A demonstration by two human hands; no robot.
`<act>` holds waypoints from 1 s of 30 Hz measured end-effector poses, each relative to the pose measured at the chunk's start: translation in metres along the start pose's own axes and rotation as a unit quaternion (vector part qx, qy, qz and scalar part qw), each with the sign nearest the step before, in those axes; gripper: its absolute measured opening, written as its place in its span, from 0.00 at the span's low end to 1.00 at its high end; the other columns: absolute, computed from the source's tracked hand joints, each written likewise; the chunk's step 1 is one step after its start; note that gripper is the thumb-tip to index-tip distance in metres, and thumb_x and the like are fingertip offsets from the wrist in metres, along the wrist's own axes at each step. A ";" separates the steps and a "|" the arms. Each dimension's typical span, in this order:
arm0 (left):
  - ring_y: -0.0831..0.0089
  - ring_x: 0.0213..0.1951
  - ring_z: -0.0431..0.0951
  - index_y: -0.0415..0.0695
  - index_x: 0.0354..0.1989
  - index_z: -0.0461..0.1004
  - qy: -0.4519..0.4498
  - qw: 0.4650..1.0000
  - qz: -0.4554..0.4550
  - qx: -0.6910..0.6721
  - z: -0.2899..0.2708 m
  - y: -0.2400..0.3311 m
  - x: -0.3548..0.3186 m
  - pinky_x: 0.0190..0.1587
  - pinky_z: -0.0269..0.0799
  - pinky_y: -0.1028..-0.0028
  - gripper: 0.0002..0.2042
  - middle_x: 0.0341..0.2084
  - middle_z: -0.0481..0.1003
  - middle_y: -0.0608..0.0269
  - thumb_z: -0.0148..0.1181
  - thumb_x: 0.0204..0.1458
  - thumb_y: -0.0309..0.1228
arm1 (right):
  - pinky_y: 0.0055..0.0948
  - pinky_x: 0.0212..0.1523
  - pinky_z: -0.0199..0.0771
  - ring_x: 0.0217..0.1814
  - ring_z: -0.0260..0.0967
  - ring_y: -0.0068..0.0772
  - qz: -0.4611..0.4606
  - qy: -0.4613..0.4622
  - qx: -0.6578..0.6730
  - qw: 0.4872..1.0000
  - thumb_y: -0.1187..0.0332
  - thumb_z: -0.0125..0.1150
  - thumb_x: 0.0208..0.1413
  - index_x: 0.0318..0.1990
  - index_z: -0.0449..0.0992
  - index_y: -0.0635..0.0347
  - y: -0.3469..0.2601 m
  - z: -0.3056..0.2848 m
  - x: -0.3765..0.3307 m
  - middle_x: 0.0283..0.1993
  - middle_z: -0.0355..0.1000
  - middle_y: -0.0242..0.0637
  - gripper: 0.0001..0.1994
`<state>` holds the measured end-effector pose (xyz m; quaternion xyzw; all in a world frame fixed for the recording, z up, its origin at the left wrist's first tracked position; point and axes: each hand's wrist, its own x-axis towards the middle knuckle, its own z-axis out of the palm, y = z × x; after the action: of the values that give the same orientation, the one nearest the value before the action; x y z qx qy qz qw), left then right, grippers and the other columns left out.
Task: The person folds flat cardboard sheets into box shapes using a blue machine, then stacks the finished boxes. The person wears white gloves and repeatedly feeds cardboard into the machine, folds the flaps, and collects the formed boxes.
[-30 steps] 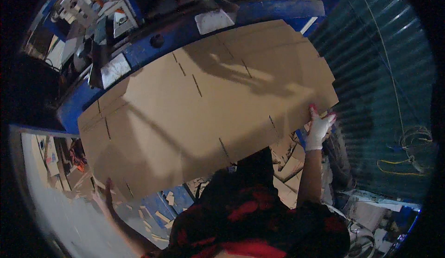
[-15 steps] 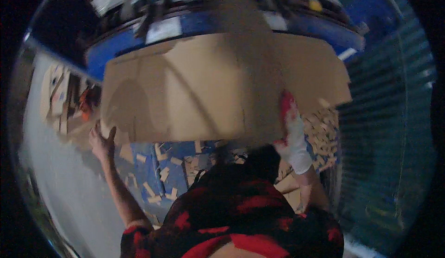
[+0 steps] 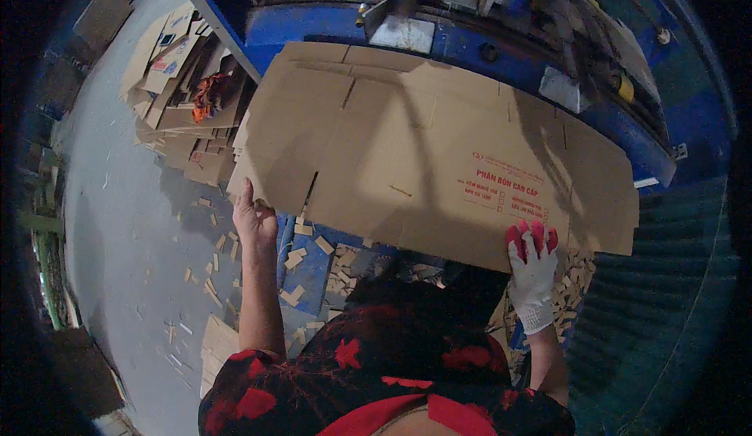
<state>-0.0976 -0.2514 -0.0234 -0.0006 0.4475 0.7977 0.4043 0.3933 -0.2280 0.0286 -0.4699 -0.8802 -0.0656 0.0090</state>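
A wide, flat brown cardboard box blank (image 3: 368,146) lies before me, with dark slots, creases and red print on its right half. Layered edges at its left end suggest more sheets underneath. My bare left hand (image 3: 256,223) grips the near left corner, thumb on top and fingers curled at the edge. My right hand (image 3: 534,275), in a white knitted glove with red fingertips, rests on the near edge right of the middle. Its fingers are stretched out flat on the cardboard, below the print; the thumb is not clearly seen.
Behind the blank stands a blue machine (image 3: 313,30) with metal parts. A cardboard pile (image 3: 168,72) with an orange cloth (image 3: 210,97) stands on the grey floor (image 3: 125,224) at left. Small cardboard offcuts (image 3: 294,260) lie below the near edge. Dark green ribbed sheeting (image 3: 650,311) is at right.
My left hand has gone from spread beside the blank to gripping its corner. My right hand now lies flat on the near edge. The view has turned, and red print shows on the cardboard.
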 end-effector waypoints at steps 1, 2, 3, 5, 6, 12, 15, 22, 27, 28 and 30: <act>0.65 0.43 0.75 0.41 0.53 0.62 0.015 1.000 -0.016 -0.016 0.002 0.001 -0.006 0.46 0.73 0.63 0.19 0.44 0.71 0.57 0.59 0.54 0.27 | 0.61 0.65 0.45 0.67 0.51 0.59 -0.006 0.015 -0.019 1.000 0.74 0.54 0.43 0.55 0.70 0.54 -0.001 0.002 -0.005 0.59 0.62 0.46 0.25; 0.66 0.42 0.76 0.41 0.52 0.63 0.064 0.996 -0.041 -0.047 0.004 0.001 -0.012 0.45 0.74 0.63 0.18 0.42 0.72 0.58 0.59 0.55 0.27 | 0.61 0.65 0.45 0.67 0.51 0.58 0.014 0.005 0.005 1.000 0.73 0.55 0.43 0.55 0.70 0.54 -0.001 0.004 -0.008 0.59 0.62 0.46 0.25; 0.65 0.40 0.77 0.40 0.50 0.67 0.018 0.997 0.062 0.036 0.006 -0.008 -0.024 0.46 0.73 0.67 0.16 0.42 0.74 0.58 0.59 0.54 0.25 | 0.62 0.65 0.44 0.67 0.51 0.58 0.021 0.010 0.011 1.000 0.73 0.55 0.43 0.54 0.70 0.53 -0.002 0.007 -0.011 0.59 0.62 0.46 0.25; 0.66 0.43 0.76 0.39 0.49 0.69 -0.072 0.979 0.120 0.151 0.015 -0.017 -0.038 0.48 0.71 0.68 0.13 0.44 0.74 0.59 0.57 0.54 0.22 | 0.62 0.65 0.44 0.67 0.52 0.57 0.028 0.011 0.018 0.999 0.72 0.56 0.43 0.54 0.70 0.52 -0.002 0.011 -0.013 0.59 0.62 0.46 0.25; 0.66 0.45 0.75 0.38 0.48 0.70 -0.120 0.961 0.143 0.202 0.019 -0.021 -0.045 0.49 0.71 0.68 0.13 0.45 0.74 0.59 0.56 0.54 0.20 | 0.62 0.66 0.43 0.67 0.52 0.56 0.028 0.007 0.017 0.999 0.71 0.57 0.43 0.53 0.71 0.52 -0.001 0.013 -0.014 0.59 0.62 0.46 0.24; 0.50 0.66 0.52 0.53 0.63 0.61 -0.451 0.350 0.392 0.722 0.051 -0.048 -0.070 0.65 0.38 0.39 0.32 0.62 0.61 0.64 0.55 0.45 0.27 | 0.61 0.66 0.42 0.67 0.52 0.55 0.001 0.024 -0.006 1.000 0.71 0.56 0.43 0.51 0.72 0.50 0.009 0.021 -0.007 0.59 0.62 0.44 0.22; 0.48 0.66 0.53 0.54 0.64 0.60 -0.459 0.312 0.389 0.735 0.052 -0.051 -0.071 0.63 0.39 0.35 0.34 0.62 0.60 0.64 0.56 0.42 0.27 | 0.60 0.66 0.42 0.67 0.52 0.53 0.021 0.011 0.005 1.000 0.71 0.55 0.44 0.51 0.72 0.50 0.003 0.016 -0.007 0.60 0.61 0.43 0.22; 0.50 0.64 0.56 0.48 0.63 0.62 -0.444 0.344 0.458 0.689 0.075 -0.052 -0.040 0.64 0.43 0.42 0.29 0.62 0.61 0.62 0.51 0.48 0.31 | 0.59 0.61 0.55 0.60 0.58 0.50 0.021 0.104 -0.014 0.994 0.71 0.55 0.45 0.50 0.73 0.49 0.014 0.004 0.019 0.54 0.63 0.42 0.21; 0.49 0.63 0.58 0.43 0.62 0.63 -0.409 0.443 0.475 0.641 0.144 -0.068 0.004 0.66 0.47 0.51 0.25 0.60 0.64 0.55 0.38 0.57 0.39 | 0.58 0.59 0.58 0.56 0.61 0.48 0.023 0.172 -0.071 0.982 0.69 0.53 0.46 0.52 0.73 0.46 0.068 0.026 0.088 0.54 0.62 0.42 0.21; 0.50 0.63 0.58 0.43 0.61 0.63 -0.414 0.452 0.483 0.626 0.156 -0.072 0.013 0.65 0.48 0.52 0.25 0.60 0.64 0.54 0.39 0.57 0.38 | 0.57 0.59 0.58 0.56 0.62 0.48 0.033 0.171 -0.089 0.981 0.68 0.53 0.47 0.52 0.72 0.46 0.078 0.030 0.101 0.55 0.62 0.42 0.21; 0.50 0.63 0.59 0.42 0.61 0.63 -0.406 0.459 0.495 0.616 0.170 -0.081 0.027 0.65 0.49 0.53 0.24 0.60 0.63 0.54 0.42 0.56 0.36 | 0.54 0.56 0.61 0.58 0.60 0.51 0.005 0.212 -0.093 0.973 0.76 0.56 0.42 0.55 0.71 0.45 0.095 0.039 0.120 0.58 0.61 0.42 0.27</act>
<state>-0.0024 -0.0905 0.0103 0.7944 0.5323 0.2912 -0.0275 0.4070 -0.0719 0.0094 -0.4481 -0.8462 -0.2451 0.1515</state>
